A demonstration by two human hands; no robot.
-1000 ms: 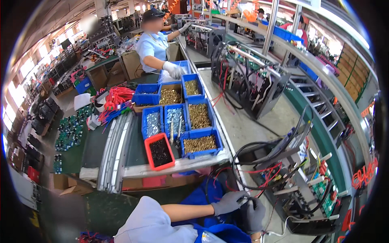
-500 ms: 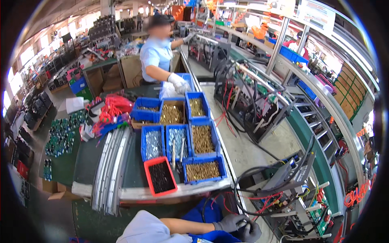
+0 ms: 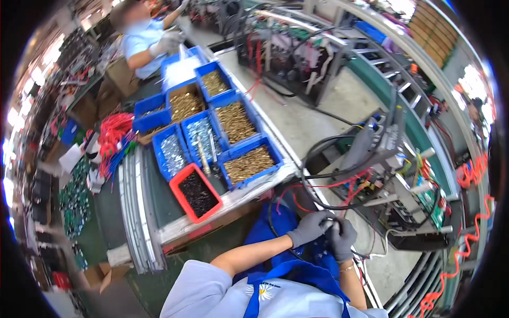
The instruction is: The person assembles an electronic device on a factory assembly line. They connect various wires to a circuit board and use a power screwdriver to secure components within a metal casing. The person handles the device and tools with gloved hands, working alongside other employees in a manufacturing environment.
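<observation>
My left hand [image 3: 310, 229], in a grey glove, is closed with its fingertips pinched together above my lap. Close against it is my right hand [image 3: 342, 239], also gloved and closed. Between the fingertips there is something small, partly dark and partly pale, mostly hidden by the gloves. A black cable [image 3: 271, 214] hangs over the blue apron [image 3: 275, 218] to the left of my hands. Thin red wires [image 3: 302, 186] run just beyond my fingers toward an opened device with circuit boards [image 3: 405, 199] on the right.
Blue bins [image 3: 253, 165] of brass-coloured and silvery parts stand on the bench, beside a red bin [image 3: 197, 193] of black pieces. Metal strips [image 3: 139, 212] overhang the bench edge at left. A thick black cable [image 3: 303, 172] loops near my hands. A co-worker [image 3: 143, 45] stands at far left.
The view has tilted down and turned, so the bench and bins appear higher and further left. Both hands now show more fully, still together and closed.
</observation>
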